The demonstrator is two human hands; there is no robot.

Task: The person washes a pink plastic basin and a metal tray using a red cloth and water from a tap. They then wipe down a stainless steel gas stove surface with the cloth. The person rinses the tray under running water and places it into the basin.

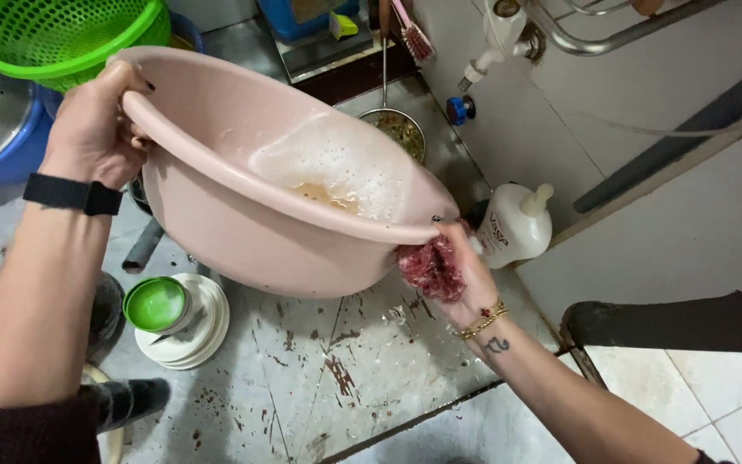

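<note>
Your left hand (pixel 92 129) grips the tilted basin (pixel 276 180) rim; right hand (pixel 453 271), closed on scrubber (pixel 429 266), holds the lower rim.

green basket (pixel 62 39) cut off at top, blue tub (pixel 10 146) cropped left

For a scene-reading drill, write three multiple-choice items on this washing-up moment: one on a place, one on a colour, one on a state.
1. Where is the white pump bottle?
A. beside the right hand
B. inside the basin
C. on the stacked bowls

2. What colour is the basin?
A. blue
B. pale pink
C. black

3. How is the basin held?
A. flat on the floor
B. upside down
C. tilted, both hands on its rim

Answers: 1 A, it stands just past the right hand. 2 B, its wall is pale pink. 3 C, the left hand grips the raised rim and foamy water pools low.
</note>
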